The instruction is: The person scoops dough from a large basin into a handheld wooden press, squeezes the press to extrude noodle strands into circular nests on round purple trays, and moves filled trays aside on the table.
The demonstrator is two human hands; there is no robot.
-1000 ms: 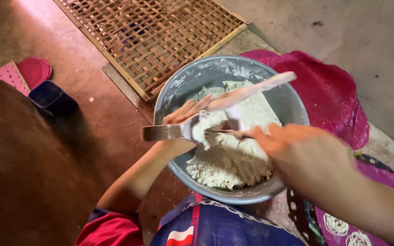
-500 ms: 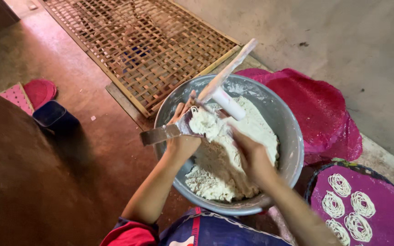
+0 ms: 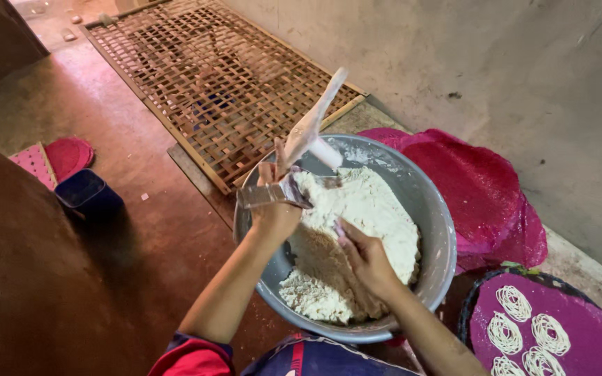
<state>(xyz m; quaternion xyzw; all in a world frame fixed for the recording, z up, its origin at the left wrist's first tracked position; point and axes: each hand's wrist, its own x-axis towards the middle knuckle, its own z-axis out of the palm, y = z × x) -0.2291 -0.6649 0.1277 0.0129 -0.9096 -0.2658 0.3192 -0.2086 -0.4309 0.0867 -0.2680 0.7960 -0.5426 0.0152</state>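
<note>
A large grey metal bowl (image 3: 435, 230) full of white crumbly dough (image 3: 357, 237) sits on the floor in front of me. My left hand (image 3: 276, 209) holds a metal press tool (image 3: 266, 196) at the bowl's left rim, together with a long white dough-smeared stick (image 3: 313, 124) that points up and away. My right hand (image 3: 365, 255) rests in the dough in the middle of the bowl, fingers pressed into it.
A woven bamboo lattice mat (image 3: 210, 76) lies beyond the bowl. Magenta plastic sheets (image 3: 482, 188) lie to the right against the wall. A purple round tray (image 3: 580, 327) with several white noodle coils is at the lower right. A blue box (image 3: 88, 195) and pink items (image 3: 57, 157) lie left.
My right hand has let go of the tool and dropped into the dough. The white stick has swung from lying across the bowl to pointing upward. The camera has tilted, showing more of the tray.
</note>
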